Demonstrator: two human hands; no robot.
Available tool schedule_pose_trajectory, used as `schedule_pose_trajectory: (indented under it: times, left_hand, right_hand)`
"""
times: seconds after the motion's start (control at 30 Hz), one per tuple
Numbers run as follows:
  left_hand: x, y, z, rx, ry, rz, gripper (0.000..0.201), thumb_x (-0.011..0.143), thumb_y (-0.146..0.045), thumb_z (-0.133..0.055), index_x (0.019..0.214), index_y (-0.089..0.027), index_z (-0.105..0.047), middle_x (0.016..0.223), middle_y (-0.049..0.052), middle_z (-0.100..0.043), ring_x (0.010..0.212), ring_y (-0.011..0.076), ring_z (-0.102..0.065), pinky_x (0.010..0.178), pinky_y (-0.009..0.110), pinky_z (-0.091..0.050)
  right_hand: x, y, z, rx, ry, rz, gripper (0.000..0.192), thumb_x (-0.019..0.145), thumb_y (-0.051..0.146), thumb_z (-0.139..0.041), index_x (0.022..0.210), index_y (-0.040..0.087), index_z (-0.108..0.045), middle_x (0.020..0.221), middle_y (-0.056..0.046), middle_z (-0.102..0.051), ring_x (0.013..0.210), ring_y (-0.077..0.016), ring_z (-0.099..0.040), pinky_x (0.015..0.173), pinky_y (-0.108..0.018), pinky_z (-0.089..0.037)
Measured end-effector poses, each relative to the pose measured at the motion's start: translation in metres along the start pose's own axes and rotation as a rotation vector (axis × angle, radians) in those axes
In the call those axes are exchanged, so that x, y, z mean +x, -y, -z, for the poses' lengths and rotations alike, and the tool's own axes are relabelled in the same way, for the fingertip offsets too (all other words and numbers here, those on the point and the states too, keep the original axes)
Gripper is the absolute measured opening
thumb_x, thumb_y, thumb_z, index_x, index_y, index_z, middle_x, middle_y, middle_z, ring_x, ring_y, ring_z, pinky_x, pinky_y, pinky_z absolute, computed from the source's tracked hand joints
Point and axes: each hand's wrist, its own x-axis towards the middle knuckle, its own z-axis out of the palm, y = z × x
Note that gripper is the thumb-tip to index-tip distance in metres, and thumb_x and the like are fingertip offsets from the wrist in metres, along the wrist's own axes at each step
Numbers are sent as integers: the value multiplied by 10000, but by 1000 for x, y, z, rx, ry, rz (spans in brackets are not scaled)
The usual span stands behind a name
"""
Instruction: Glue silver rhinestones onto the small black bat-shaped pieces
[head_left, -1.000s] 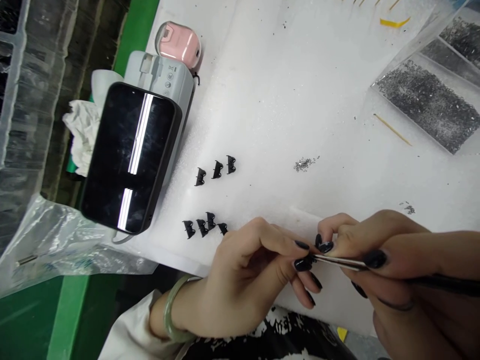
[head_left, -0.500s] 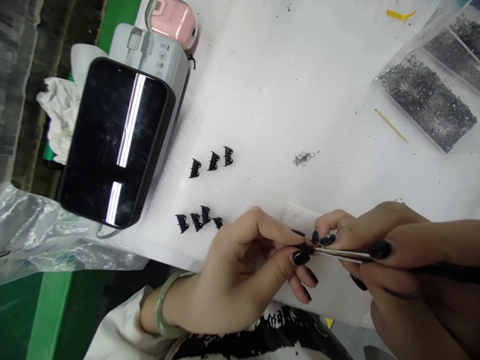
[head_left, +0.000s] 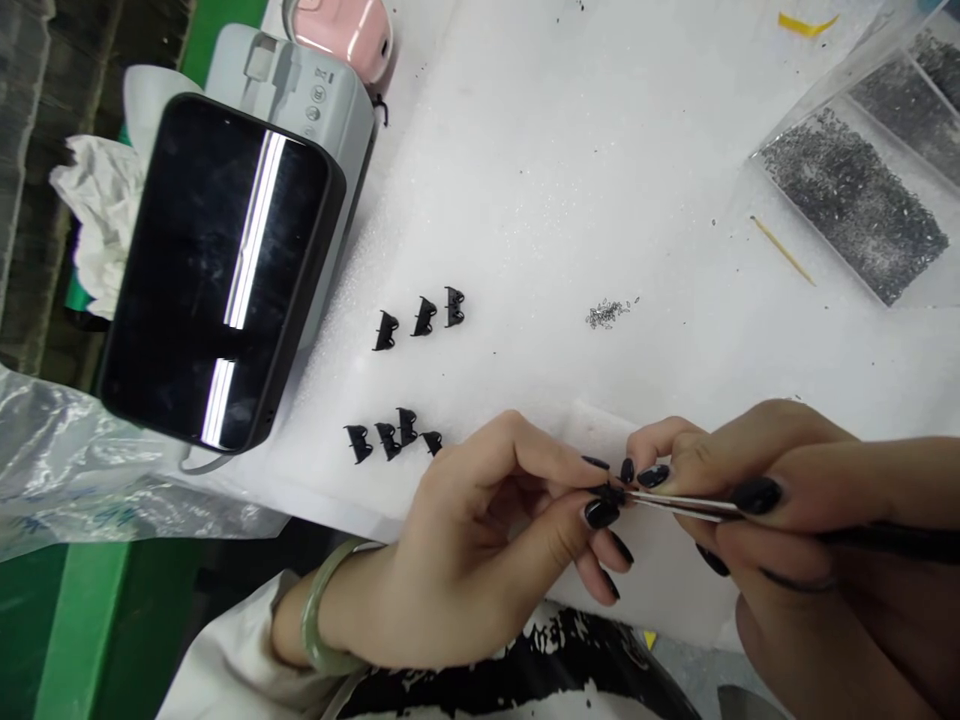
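Both hands unmoved: left hand (head_left: 487, 540) pinching small black plastic clip (head_left: 611, 495); right hand (head_left: 757, 500) gripping slim metal tweezers (head_left: 682, 507) against it.

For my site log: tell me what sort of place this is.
Probably a small-parts assembly bench: rows of tiny black clips on white foam sheet, bags of tiny metal parts, and tweezers in the hands.

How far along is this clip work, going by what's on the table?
Seven black clips lie in two rows on the white foam sheet, apparently finished. The left hand pinches another clip while the right hand works it with tweezers. A small pile of tiny metal parts remains.
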Motion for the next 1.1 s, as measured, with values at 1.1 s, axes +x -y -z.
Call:
schedule_pose_trajectory:
  times: [1.1]
  left_hand:
    - [-5, 4, 5, -5, 44, 9, 324, 1052, -37, -601, 1207, -291, -733, 888, -15, -732, 735, 91, -771, 661, 181, -687]
  right_hand:
    - [10, 7, 1, -63, -108, -48, 263, 963, 523, -784, 952, 311, -628, 828, 30, -736, 839, -181, -784, 863, -275, -675]
